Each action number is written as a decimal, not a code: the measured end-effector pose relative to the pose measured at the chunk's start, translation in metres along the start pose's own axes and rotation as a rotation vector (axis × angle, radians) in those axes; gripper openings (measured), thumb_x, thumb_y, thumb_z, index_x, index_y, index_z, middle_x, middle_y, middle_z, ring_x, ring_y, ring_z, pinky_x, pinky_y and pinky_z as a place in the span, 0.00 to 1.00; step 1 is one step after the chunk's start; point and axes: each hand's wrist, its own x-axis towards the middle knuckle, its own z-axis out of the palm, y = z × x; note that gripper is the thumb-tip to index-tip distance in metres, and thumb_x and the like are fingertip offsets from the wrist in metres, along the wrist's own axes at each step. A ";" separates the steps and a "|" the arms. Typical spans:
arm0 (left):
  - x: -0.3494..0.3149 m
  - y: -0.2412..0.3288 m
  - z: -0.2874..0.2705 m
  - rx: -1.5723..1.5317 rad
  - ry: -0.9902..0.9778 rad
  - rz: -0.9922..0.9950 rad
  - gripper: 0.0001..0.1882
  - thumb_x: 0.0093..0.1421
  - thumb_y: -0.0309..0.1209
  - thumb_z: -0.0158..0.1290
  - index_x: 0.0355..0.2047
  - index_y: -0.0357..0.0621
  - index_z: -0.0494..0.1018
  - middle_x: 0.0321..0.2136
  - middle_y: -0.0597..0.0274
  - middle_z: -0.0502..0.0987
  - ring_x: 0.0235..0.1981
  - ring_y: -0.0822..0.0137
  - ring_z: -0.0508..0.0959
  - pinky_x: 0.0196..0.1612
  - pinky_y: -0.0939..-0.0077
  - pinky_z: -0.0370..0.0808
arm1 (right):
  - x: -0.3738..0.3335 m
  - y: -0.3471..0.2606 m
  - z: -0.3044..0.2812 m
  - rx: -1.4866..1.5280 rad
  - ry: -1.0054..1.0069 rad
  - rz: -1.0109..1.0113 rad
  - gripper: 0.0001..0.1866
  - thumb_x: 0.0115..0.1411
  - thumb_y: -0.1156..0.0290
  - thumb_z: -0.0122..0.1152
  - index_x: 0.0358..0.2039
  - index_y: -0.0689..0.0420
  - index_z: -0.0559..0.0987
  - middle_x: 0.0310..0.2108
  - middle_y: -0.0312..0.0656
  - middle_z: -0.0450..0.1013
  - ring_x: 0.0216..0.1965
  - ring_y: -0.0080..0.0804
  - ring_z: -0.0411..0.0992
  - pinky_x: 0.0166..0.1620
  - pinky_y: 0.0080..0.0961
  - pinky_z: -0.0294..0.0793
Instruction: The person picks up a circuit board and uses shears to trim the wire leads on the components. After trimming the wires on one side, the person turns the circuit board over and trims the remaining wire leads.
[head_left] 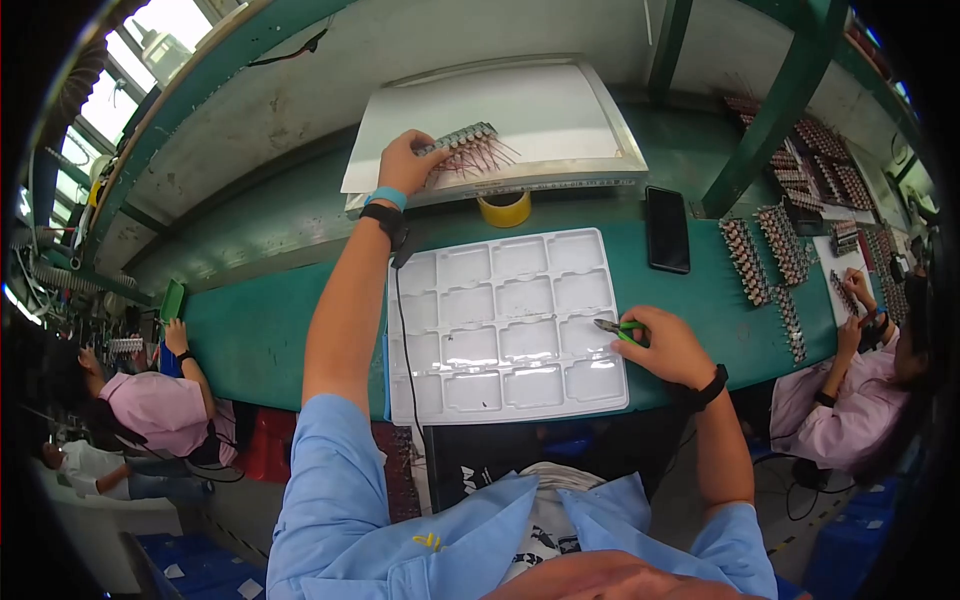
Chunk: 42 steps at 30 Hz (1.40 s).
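Strip [467, 138] held at the board [440, 100], none in the tray [525, 342]

The left hand [405, 163] clamps the strip's left end between thumb and fingers; whether the strip touches the board below cannot be told. Red wires [490, 155] trail from it, so work on this piece looks unfinished. The right hand [668, 345] is closed around green cutters [630, 327], their tips over the tray's right side. The tray's compartments hold only a few dark scraps [485, 405]. More strips [745, 262] lie toward the bench's right end; whether they are finished cannot be judged.

Small print runs along the board's front edge; pale lettering marks a black item [470, 478] by the lap.
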 end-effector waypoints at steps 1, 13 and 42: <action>-0.002 0.000 -0.003 -0.086 0.052 0.007 0.27 0.57 0.42 0.73 0.51 0.38 0.80 0.48 0.50 0.85 0.51 0.56 0.85 0.57 0.63 0.80 | 0.002 -0.003 0.000 0.030 -0.010 -0.001 0.19 0.59 0.57 0.74 0.43 0.58 0.81 0.30 0.40 0.73 0.33 0.39 0.74 0.37 0.36 0.74; -0.144 0.104 -0.019 -1.649 -0.602 -0.317 0.25 0.82 0.47 0.38 0.62 0.40 0.71 0.50 0.53 0.81 0.51 0.58 0.82 0.53 0.63 0.81 | 0.073 -0.006 0.000 0.824 0.078 -0.129 0.14 0.67 0.68 0.65 0.50 0.56 0.74 0.40 0.33 0.72 0.38 0.21 0.71 0.39 0.21 0.72; -0.215 0.072 0.027 -1.622 -0.532 -0.521 0.27 0.71 0.28 0.58 0.67 0.41 0.65 0.54 0.60 0.78 0.52 0.65 0.81 0.53 0.66 0.81 | 0.113 -0.067 0.065 0.858 -0.106 -0.431 0.21 0.61 0.84 0.68 0.50 0.57 0.69 0.53 0.44 0.70 0.49 0.27 0.73 0.52 0.28 0.75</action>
